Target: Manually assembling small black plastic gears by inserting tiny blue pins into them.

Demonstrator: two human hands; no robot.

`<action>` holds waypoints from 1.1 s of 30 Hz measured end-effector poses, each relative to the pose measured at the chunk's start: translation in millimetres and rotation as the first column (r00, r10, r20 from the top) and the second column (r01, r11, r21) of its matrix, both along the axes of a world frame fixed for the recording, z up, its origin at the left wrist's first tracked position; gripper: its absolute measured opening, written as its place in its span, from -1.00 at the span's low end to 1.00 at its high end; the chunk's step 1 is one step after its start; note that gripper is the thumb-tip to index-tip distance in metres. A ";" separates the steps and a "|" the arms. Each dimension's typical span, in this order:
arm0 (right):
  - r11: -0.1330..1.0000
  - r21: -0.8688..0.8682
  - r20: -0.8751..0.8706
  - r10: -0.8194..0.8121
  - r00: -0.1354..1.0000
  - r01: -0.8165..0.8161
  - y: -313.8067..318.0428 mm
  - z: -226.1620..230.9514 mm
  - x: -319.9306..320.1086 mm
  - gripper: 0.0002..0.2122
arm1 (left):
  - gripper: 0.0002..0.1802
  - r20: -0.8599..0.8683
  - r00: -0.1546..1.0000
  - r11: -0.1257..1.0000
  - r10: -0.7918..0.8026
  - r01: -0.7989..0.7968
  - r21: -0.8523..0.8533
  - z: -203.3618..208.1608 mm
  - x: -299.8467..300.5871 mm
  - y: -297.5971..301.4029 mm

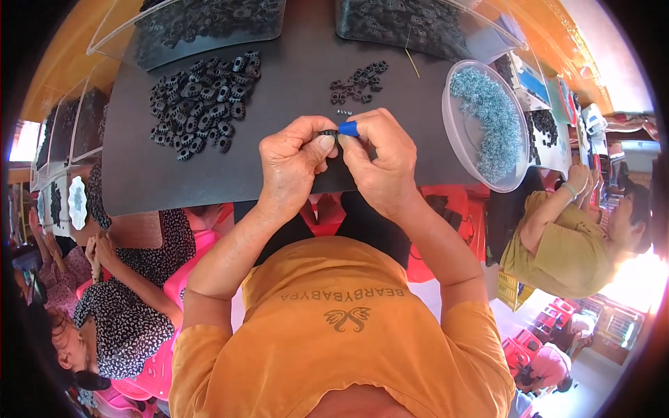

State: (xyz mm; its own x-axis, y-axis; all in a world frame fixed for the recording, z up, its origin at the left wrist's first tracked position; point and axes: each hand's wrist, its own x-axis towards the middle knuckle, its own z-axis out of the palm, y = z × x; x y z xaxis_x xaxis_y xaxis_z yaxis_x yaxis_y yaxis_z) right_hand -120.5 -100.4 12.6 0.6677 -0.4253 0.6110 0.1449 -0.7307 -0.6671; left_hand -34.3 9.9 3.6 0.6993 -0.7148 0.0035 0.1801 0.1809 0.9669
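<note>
Right at the near edge of the counter (pixel 293 90), toward the middle, the two hands meet, almost touching. The left hand (pixel 294 153) has its grip pinched close, thumb and index finger pressed on a small dark piece (pixel 329 132) that is mostly covered by the fingertips. The right hand (pixel 382 155) curls its fingers inward, with a short blue sleeve (pixel 348 129) at the fingertips, just beside the dark piece; I cannot tell whether it is worn or held, nor how tightly that grip is closed.

Just beyond the hands lie a few tiny silvery bits (pixel 344 112), and farther off a small cluster of black parts (pixel 359 85). To the left spreads a much larger heap of black parts (pixel 198 104). On the right sits a round clear tub (pixel 456 136) with many small pale blue pieces (pixel 491 115) inside. Along the far side stand a left clear bin (pixel 216 54) and a right clear bin (pixel 404 40), both containing dark parts; a thin yellow stick (pixel 413 64) shows before the right one. Seated people are on both sides, one in a patterned top (pixel 136 324) to the left, another in an olive top (pixel 557 244) to the right.
</note>
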 end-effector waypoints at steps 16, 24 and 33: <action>0.946 0.323 0.020 -0.025 0.999 0.017 6.9 -1.9 -14.9 -0.82 | -0.92 0.063 0.998 0.993 -0.024 0.016 0.117 11.7 7.7 -1.9; 0.781 0.622 -0.012 -0.058 0.998 0.053 -2.9 -23.2 -30.7 -0.86 | -0.88 0.872 -0.060 0.866 -0.485 -0.174 0.469 32.8 46.5 -13.7; 0.849 0.527 -0.015 -0.036 0.999 0.038 -4.6 -25.6 -32.6 -0.90 | -0.76 0.854 -0.341 0.919 -0.393 -0.113 0.378 16.8 37.8 -12.6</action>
State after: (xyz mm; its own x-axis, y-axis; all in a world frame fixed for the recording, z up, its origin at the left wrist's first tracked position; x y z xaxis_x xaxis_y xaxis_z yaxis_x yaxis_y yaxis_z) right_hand -153.1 -105.1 -13.0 0.6470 -0.7072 0.2849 0.1211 -0.2736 -0.9542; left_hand 3.5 -2.6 20.4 -0.1614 -0.9314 0.3262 -0.9841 0.1271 -0.1238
